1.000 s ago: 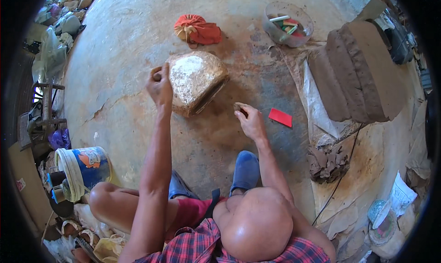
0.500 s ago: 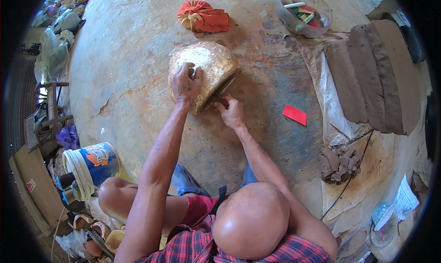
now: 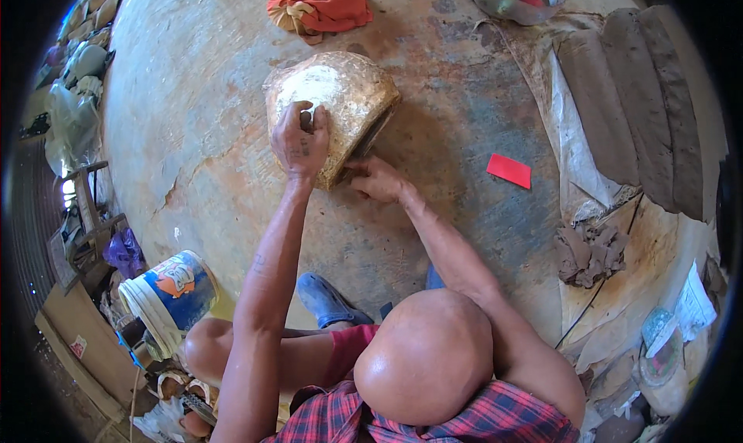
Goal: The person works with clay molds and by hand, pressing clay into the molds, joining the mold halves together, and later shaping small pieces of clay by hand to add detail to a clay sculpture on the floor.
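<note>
A hollow rounded form (image 3: 360, 87), brown and crusty with a whitish patch on top, lies tilted on the floor. Its dark opening faces right and toward me. On its near left side rests my left hand (image 3: 300, 145), fingers bent in and closed around a small dark spot that I cannot make out. At the lower rim of the opening is my right hand (image 3: 381, 181). Its thumb and fingers close on the edge, with the fingertips partly hidden under it.
Beyond the form lies a bundled orange cloth (image 3: 333, 8). To the right are a red card (image 3: 509, 171), a clay lump (image 3: 592, 253), thick clay slabs (image 3: 631, 102) and a translucent bowl (image 3: 511, 6). A blue-and-white bucket (image 3: 174, 288) stands at left, near a person's bent knee.
The view has shifted, so the floor items at the far side sit higher in the picture. My right hand has slipped further in under the rim; my left stays on the form.
</note>
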Demonstrator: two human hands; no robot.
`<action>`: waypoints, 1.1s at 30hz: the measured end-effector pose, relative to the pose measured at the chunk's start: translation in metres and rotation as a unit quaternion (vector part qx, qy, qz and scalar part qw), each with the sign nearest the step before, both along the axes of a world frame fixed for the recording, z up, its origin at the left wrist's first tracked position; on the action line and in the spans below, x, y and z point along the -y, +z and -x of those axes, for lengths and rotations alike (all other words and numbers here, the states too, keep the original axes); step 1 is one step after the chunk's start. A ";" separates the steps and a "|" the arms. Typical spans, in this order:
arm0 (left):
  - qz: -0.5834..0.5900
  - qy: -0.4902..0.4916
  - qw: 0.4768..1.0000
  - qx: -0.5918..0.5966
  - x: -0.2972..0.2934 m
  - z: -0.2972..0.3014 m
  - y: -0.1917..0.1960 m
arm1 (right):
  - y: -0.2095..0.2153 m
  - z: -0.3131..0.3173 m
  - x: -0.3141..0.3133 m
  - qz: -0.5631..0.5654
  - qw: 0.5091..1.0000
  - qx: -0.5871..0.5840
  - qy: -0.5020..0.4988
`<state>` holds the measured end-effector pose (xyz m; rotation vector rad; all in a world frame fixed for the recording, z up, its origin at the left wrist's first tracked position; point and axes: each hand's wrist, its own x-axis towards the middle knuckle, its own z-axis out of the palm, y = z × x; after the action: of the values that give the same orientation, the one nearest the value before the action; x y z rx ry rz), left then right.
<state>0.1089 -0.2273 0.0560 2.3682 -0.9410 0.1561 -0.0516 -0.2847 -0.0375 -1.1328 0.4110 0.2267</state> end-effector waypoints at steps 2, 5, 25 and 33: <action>-0.009 0.007 1.000 -0.003 0.002 0.003 0.001 | 0.006 0.003 0.003 0.025 0.999 -0.007 0.038; -0.021 0.018 1.000 0.002 0.002 0.003 0.000 | 0.009 -0.002 -0.001 0.121 0.990 0.032 0.062; -0.009 0.001 1.000 0.029 0.000 0.002 -0.002 | 0.012 -0.020 0.000 0.099 0.987 0.024 0.128; -0.009 0.012 1.000 -0.005 -0.001 -0.005 -0.004 | 0.025 -0.019 0.004 0.085 0.987 -0.006 0.134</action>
<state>0.1142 -0.2258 0.0517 2.3946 -0.9120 0.1454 -0.0323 -0.2883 -0.0129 -1.3556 0.2916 0.4403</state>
